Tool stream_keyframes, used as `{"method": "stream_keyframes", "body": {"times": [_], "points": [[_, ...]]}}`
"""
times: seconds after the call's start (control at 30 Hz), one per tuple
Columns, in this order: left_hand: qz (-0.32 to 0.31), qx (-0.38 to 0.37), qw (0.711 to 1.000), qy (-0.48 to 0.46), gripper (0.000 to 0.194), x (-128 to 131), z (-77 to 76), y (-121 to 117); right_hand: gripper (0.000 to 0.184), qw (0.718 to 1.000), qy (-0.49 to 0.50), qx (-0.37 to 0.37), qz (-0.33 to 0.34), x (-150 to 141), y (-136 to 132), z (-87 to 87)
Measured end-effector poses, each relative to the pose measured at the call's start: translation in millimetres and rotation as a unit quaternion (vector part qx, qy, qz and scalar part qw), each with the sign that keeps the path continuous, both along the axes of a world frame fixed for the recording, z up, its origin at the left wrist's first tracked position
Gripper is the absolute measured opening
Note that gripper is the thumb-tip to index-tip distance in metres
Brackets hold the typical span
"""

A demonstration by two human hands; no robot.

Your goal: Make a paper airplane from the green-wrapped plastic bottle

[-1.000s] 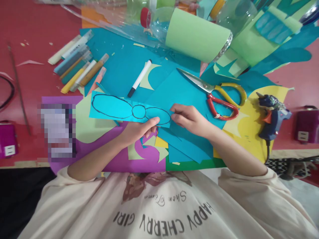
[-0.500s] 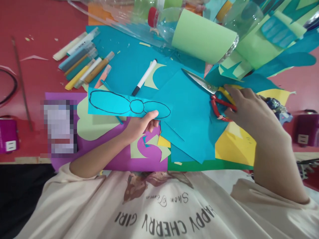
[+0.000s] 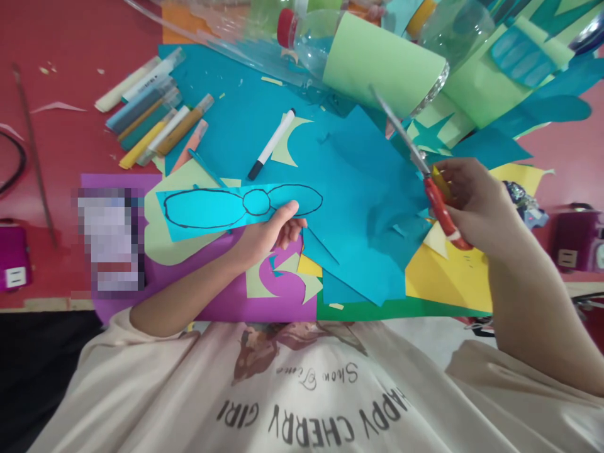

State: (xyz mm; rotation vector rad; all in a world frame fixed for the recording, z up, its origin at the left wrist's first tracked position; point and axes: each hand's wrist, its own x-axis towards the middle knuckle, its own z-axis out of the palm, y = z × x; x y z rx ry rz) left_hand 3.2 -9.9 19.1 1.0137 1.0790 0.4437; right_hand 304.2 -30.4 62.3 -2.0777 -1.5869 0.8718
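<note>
Pinching the blue strip (image 3: 202,211) between thumb and curled fingers, the left hand (image 3: 264,236) has it over the light green sheet (image 3: 165,248). Closed around the handles, the right hand (image 3: 476,204) holds the scissors (image 3: 413,151) off the strip, blades seemingly together. Two long ovals and a middle circle are fully drawn; none is cut out. Farther off lie a red-capped bottle (image 3: 309,44), wrapped in green paper (image 3: 384,63), and a yellow-capped bottle (image 3: 460,34); I cannot make out any contents.
</note>
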Motion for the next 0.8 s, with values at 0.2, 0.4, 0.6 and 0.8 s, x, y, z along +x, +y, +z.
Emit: {"method": "stream_keyframes", "body": {"times": [0.2, 0.4, 0.6, 0.8], "points": [[-0.009, 0.002, 1.000, 0.000, 0.056, 2, 1.1, 1, 0.036, 0.918, 0.386, -0.087, 0.005, -14, -40, 3.0], [0.012, 0.002, 1.000, -0.017, 0.055, 3, 1.8, 3, 0.045, 0.912, 0.403, -0.068, -0.014, -18, -56, 10.0], [0.033, -0.042, 0.998, -0.038, 0.052, 1, 2.6, 3, 0.054, 0.878, 0.455, -0.121, 0.089, -26, -66, 16.2], [0.033, -0.021, 0.999, 0.005, 0.049, 1, 1.8, 2, 0.041, 0.879, 0.434, -0.151, 0.126, -44, -88, 2.6]]}}
